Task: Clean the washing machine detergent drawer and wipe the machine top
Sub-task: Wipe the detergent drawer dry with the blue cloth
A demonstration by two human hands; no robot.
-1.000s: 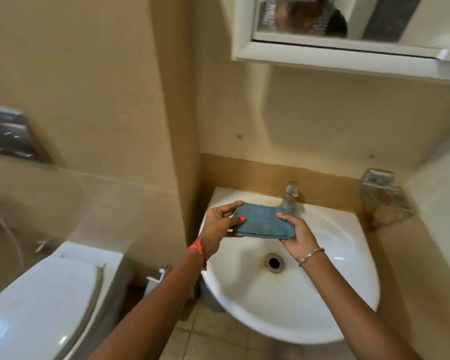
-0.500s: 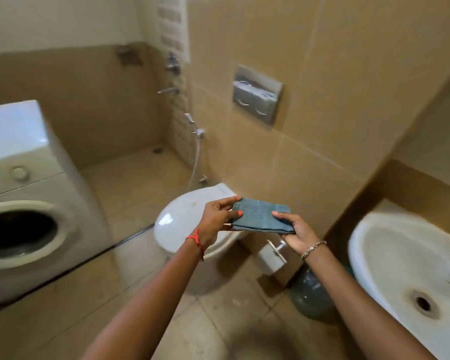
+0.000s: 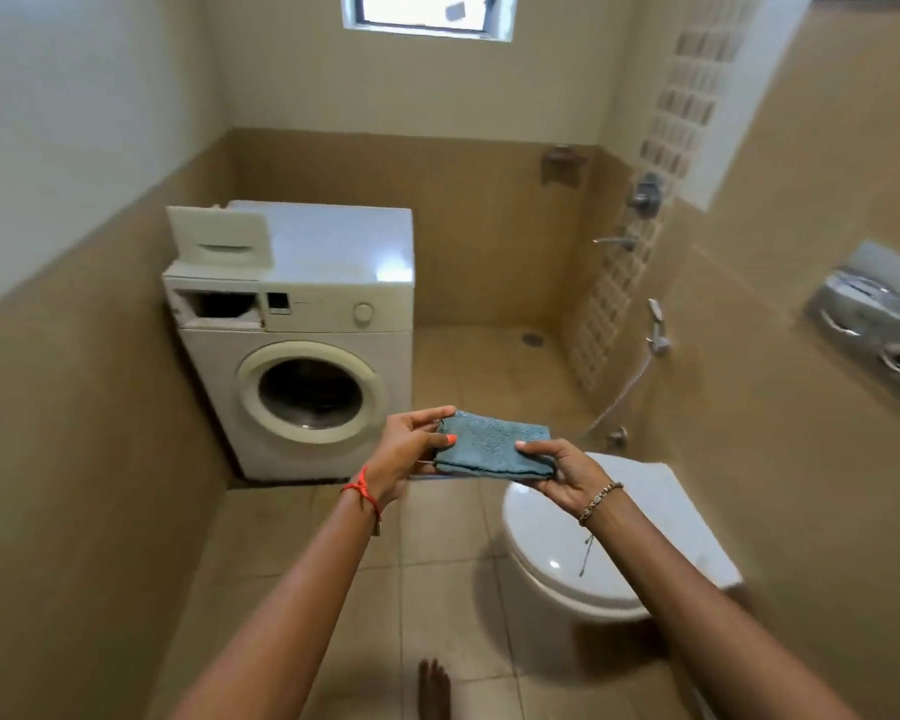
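A folded blue cloth (image 3: 494, 449) is held flat between both hands at chest height. My left hand (image 3: 411, 452) pinches its left edge and my right hand (image 3: 562, 472) grips its right edge. Beyond them a white front-loading washing machine (image 3: 302, 387) stands in the far left corner, its door shut. Its drawer slot (image 3: 224, 306) at the top left is open and dark. The white detergent drawer (image 3: 219, 241) has been taken out and stands on the left part of the machine top (image 3: 344, 246).
A white toilet (image 3: 583, 543) with its lid down stands at the right, a chrome flush plate (image 3: 874, 324) on the wall above it. A hand spray hose (image 3: 655, 324) and shower taps hang on the right wall. Tiled floor runs between toilet and machine; my foot (image 3: 434, 688) shows below.
The view has swung left from the sink, past the toilet, to face the washing machine. Both hands kept hold of the blue cloth throughout.
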